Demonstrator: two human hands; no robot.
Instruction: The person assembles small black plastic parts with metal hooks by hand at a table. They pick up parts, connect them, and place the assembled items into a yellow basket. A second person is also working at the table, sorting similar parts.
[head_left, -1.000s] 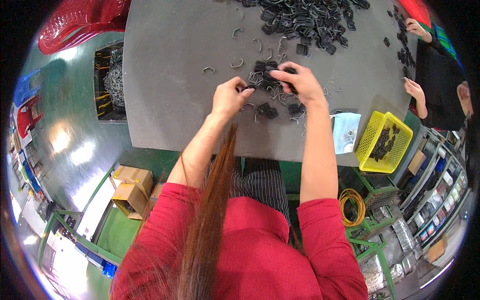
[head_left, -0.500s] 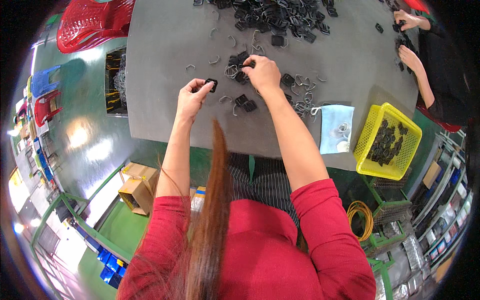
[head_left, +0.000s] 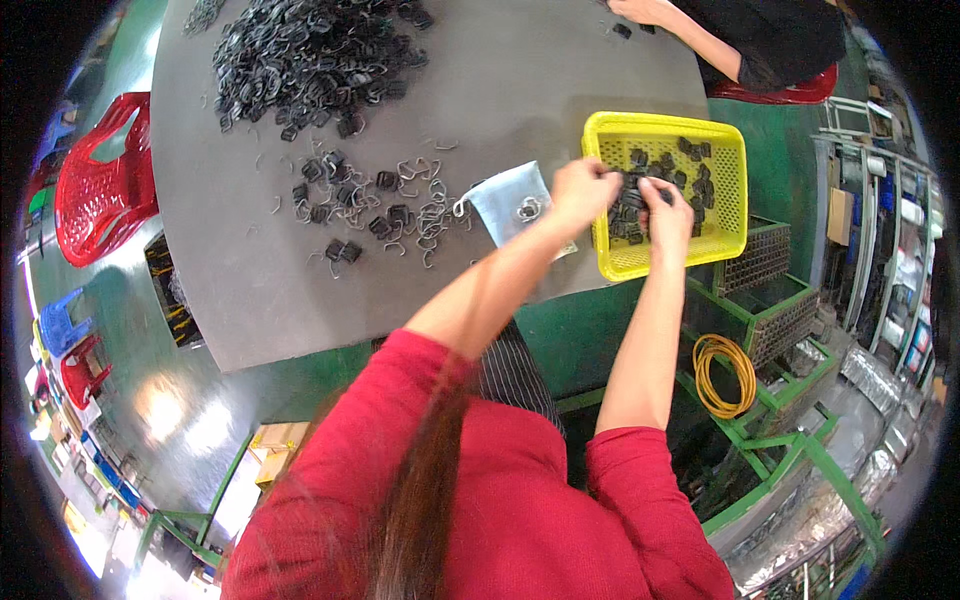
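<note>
Over the left part of a yellow perforated basket [head_left: 664, 262], my two hands are close together. My left hand [head_left: 582, 192] reaches across the basket's left rim with its fingers closed; what it holds, if anything, blends into the dark parts. A small black plastic piece [head_left: 667, 197] is pinched in my right hand [head_left: 668, 214]. Many similar black pieces [head_left: 703, 190] lie loose inside the basket. A light blue cloth pouch [head_left: 507, 203] rests on the table beneath my left forearm.
On the grey table [head_left: 290, 290] lie a large heap of black pieces [head_left: 310, 60], a smaller scatter of black pieces [head_left: 343, 192] and bent metal wire hooks [head_left: 433, 215]. Another person's hand [head_left: 645, 10] works at the far edge. Green metal racks [head_left: 765, 310] stand below right.
Both hands have moved right, from the loose parts on the table to the yellow basket. The view has turned right, so the heap and pouch now appear farther left.
</note>
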